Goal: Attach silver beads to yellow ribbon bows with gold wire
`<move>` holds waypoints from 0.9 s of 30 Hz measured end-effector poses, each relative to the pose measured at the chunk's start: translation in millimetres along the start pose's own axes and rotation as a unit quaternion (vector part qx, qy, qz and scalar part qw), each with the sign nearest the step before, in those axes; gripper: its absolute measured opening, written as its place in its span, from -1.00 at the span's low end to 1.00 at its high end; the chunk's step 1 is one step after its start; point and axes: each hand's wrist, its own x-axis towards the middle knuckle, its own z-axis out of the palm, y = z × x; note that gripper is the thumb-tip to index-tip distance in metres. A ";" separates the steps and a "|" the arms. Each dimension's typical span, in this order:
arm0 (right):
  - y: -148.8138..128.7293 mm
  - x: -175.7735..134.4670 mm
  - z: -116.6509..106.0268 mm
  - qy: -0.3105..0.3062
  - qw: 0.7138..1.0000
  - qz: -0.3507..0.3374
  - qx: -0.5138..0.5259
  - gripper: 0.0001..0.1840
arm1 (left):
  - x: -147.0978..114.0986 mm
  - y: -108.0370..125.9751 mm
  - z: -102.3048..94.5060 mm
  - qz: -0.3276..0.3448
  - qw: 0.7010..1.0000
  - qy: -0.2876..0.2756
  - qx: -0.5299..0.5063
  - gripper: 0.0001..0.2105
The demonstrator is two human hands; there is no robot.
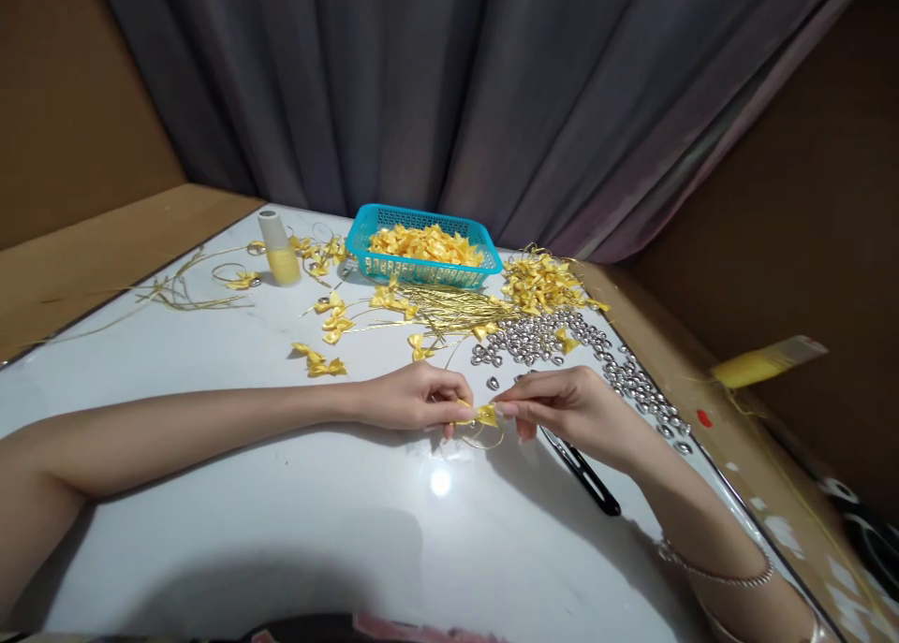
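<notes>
1. Left hand (414, 395) has thumb and fingers pinched on one end of a small yellow bow (486, 416); right hand (568, 404) pinches the other end. So the bow is right between them, just above the white worktop (379, 474), near the middle, with a thin cord loop (484, 445) hanging below it.
2. Over on the far left: some stray gold cords (175, 295), lying kinda tangled.
3. Next along, a bow with a cord loop (243, 280), just beside an upright bottle (284, 265), yellow with a pale cap. Can't read any label.
4. Then a few loose bows (319, 362) lying past the left forearm, with more scattered behind them.
5. Toward the back there's a blue basket (393, 273) with holes in its sides, heaped with yellow bows. Grey curtain (414, 81) behind that.
6. In front of the basket, a bundle of gold cords (449, 308), laid roughly side by side.
7. Right of that, a big heap of yellow bows with cords (540, 280), and in front of it loads of shiny silver pieces (526, 341) trailing down the right edge.
8. Black-handled tool (586, 479) lies partly under the right hand; its far end is hidden.
9. Beaded bracelet (737, 579) on the right forearm.
</notes>
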 end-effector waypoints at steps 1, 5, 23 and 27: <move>-0.5 -0.8 -1.5 0.009 1.000 0.014 0.015 -0.73 | 0.2 -0.7 -0.1 0.000 1.000 0.001 -0.001 -0.89; -1.4 -1.9 -4.6 0.008 0.994 0.048 0.097 -0.75 | 1.0 -1.8 0.0 -0.002 1.000 0.001 -0.016 -0.87; -8.8 -2.1 27.3 0.093 0.977 0.104 0.159 -0.86 | -2.2 4.2 9.9 0.092 0.980 0.151 0.090 -0.88; -10.9 -1.5 32.0 0.103 0.982 0.073 0.138 -0.86 | -2.3 4.0 9.0 0.098 0.977 0.152 0.111 -0.89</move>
